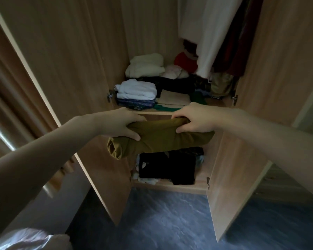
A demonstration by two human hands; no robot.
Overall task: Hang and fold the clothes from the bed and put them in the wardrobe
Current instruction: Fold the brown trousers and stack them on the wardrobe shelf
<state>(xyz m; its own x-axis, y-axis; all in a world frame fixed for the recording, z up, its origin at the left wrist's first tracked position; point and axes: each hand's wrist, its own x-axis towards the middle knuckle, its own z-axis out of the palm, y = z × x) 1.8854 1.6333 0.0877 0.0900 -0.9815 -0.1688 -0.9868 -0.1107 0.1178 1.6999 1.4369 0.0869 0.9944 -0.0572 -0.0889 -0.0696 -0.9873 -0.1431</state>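
I hold a folded olive-brown garment (pixel 157 139) in front of the open wardrobe (pixel 90 60). My left hand (pixel 121 123) grips its left end and my right hand (pixel 193 120) grips its upper right edge. The garment hangs level just below the front edge of the middle shelf (pixel 152 112) and above the lower shelf. On the middle shelf lie folded piles, among them a white stack (pixel 136 91) and a cream bundle (pixel 145 66). Black folded clothes (pixel 167 167) lie on the lower shelf (pixel 170 186).
Both wardrobe doors stand open, the left one (pixel 105 177) and the right one (pixel 229 186) flanking my arms. Hanging clothes, white (pixel 211 33) and dark red, fill the upper right. Blue carpet (pixel 161 222) covers the floor. A pale piece of bedding (pixel 31 239) shows at bottom left.
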